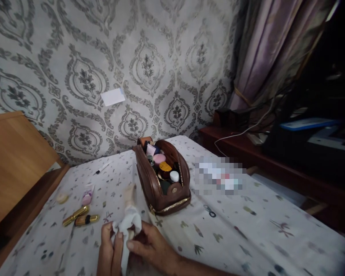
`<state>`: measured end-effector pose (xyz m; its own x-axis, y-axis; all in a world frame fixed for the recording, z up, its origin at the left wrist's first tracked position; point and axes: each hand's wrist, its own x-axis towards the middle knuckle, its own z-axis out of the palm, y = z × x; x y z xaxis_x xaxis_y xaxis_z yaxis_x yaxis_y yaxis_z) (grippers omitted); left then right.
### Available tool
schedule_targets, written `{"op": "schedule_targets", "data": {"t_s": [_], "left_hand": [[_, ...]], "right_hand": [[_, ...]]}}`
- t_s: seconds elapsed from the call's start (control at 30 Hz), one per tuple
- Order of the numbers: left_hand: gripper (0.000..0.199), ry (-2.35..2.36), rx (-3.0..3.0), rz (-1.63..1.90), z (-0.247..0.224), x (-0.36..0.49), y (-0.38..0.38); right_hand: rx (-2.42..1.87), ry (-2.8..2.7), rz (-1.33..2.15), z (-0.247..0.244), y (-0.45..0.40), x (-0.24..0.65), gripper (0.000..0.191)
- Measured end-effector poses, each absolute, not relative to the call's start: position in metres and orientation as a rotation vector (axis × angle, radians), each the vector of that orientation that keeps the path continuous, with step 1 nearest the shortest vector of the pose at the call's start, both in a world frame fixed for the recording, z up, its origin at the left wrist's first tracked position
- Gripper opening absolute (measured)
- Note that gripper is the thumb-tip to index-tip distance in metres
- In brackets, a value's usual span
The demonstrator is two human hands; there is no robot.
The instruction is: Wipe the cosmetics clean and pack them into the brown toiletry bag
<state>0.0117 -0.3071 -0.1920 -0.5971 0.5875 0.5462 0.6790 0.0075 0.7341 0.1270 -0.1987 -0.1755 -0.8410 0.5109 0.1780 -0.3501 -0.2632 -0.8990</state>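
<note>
At the bottom centre, my left hand [110, 249] has its fingers closed on a white cloth [132, 217]. From the right, my right hand [153, 245] pinches the same cloth with thumb and fingers. A pale beige tube [129, 194] sticks up out of the cloth, its lower part wrapped and hidden. Just beyond my hands, a brown leather bag [149, 191] lies unzipped, filled with several cosmetics, among them a pink round item [159, 159] and a white-capped jar [174, 176]. Two gold tubes [75, 215] [86, 220] lie left of my hands.
On the patterned sheet [224, 237] at left are a pink-and-white tube [87, 194], a yellowish round item [61, 197] and a thin white stick [103, 168]. A blurred-out patch covers something right of the bag. A wooden panel [17, 153] borders the left side.
</note>
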Motion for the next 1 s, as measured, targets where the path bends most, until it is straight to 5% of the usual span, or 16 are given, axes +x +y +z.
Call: {"op": "schedule_targets", "data": {"t_s": [0.3,0.57,1.0], "left_hand": [[0.044,-2.424,-1.286,-1.997,-0.155,-0.012,-0.291],[0.043,-2.415,-1.702,-1.793,-0.15,0.001,-0.294],[0.057,-2.226,-2.053,-1.395,-0.145,-0.005,-0.293]], "right_hand": [[-0.131,-1.219,2.466,-0.165,-0.199,0.126,0.054],[-0.382,-0.778,2.53,-0.159,-0.187,0.131,0.039],[-0.327,-1.038,2.658,-0.166,-0.193,0.132,0.035]]}}
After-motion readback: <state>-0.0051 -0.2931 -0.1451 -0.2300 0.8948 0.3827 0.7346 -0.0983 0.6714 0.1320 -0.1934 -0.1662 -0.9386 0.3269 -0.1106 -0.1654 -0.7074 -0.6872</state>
